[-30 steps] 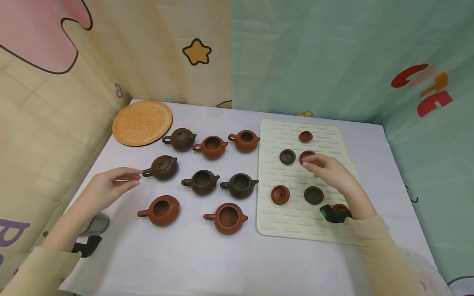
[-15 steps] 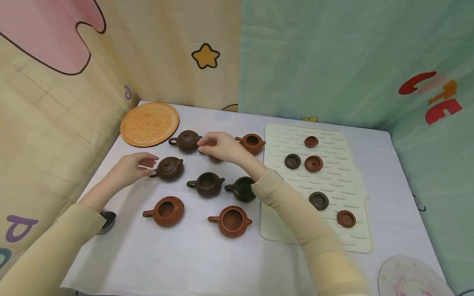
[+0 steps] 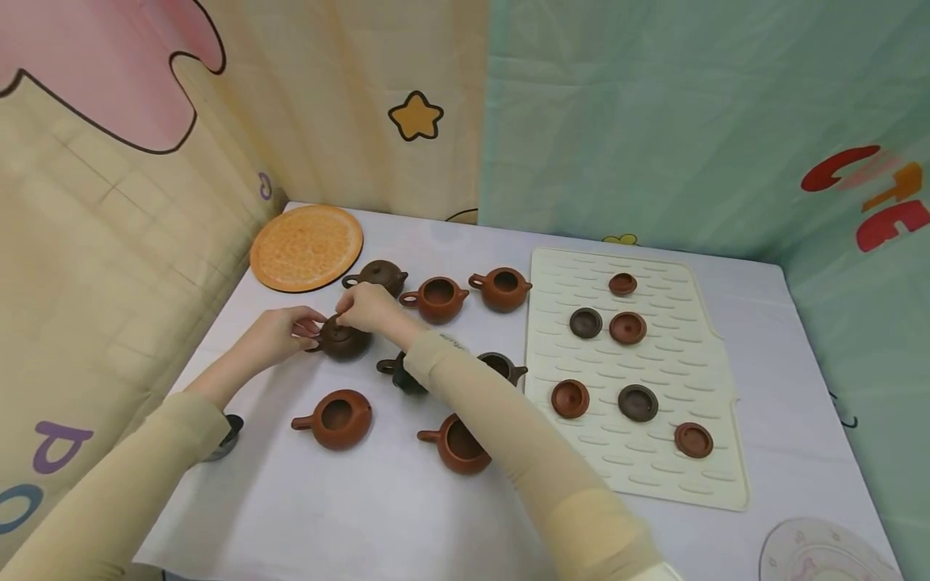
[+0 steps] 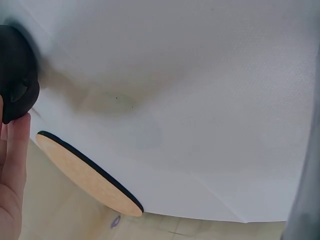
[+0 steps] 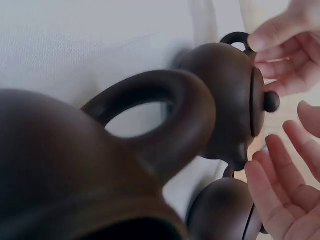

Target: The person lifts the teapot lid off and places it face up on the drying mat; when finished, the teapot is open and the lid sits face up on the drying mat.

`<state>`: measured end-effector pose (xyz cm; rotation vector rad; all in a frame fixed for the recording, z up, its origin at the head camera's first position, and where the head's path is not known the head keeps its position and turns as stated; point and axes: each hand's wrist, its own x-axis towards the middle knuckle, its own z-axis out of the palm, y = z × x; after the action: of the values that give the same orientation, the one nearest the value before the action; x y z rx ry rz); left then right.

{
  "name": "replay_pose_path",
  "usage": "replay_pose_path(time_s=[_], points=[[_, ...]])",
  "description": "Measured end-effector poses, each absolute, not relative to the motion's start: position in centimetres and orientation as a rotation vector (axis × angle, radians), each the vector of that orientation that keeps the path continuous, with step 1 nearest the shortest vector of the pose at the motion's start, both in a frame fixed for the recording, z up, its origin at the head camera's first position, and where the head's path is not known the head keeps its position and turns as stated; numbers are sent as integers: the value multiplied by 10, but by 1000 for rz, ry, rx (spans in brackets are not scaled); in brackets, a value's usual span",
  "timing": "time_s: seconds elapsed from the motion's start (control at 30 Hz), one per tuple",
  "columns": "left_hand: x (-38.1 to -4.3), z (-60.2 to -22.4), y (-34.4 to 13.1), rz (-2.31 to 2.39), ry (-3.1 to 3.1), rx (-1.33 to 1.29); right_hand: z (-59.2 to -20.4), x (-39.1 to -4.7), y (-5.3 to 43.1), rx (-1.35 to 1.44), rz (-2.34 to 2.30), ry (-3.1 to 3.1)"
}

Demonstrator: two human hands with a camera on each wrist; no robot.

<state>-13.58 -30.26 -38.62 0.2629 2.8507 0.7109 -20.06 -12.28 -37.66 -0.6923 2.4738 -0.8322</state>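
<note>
My left hand pinches the handle of a dark brown lidded teapot at the left of the table. In the right wrist view its thumb and fingertips meet that handle, beside the lid's round knob. Over the lid is my right hand; the right wrist view shows its fingers spread and apart from the knob. Behind stands a second dark lidded teapot. Lidless reddish teapots and dark ones stand to the right, some partly hidden by my right arm.
Several loose lids, reddish and dark, lie on a cream mat at the right. An orange round board lies at the back left. Patterned curtains close off the back and sides. A grey object sits by my left sleeve.
My right hand has moved left from the lids on the mat, across the teapots, to the dark lidded teapot. My left hand has moved in slightly onto its handle.
</note>
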Motion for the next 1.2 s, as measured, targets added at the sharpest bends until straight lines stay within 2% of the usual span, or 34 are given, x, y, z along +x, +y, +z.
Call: replay_pose_path(time_s=[0.23, 0.43, 0.8, 1.0, 1.2], points=[[-139, -385, -307, 707, 2834, 250, -374, -192, -136, -743, -599, 2583], [-141, -383, -311, 728, 2816, 228, -375, -188, -148, -677, -534, 2644], [-141, -386, -311, 778, 2801, 196, -376, -190, -149, -748, -440, 2751], [-144, -386, -309, 775, 2803, 207, -370, -195, -139, -699, -630, 2715], [-140, -388, -311, 785, 2772, 170, -367, -199, -115, -483, -1119, 2459]])
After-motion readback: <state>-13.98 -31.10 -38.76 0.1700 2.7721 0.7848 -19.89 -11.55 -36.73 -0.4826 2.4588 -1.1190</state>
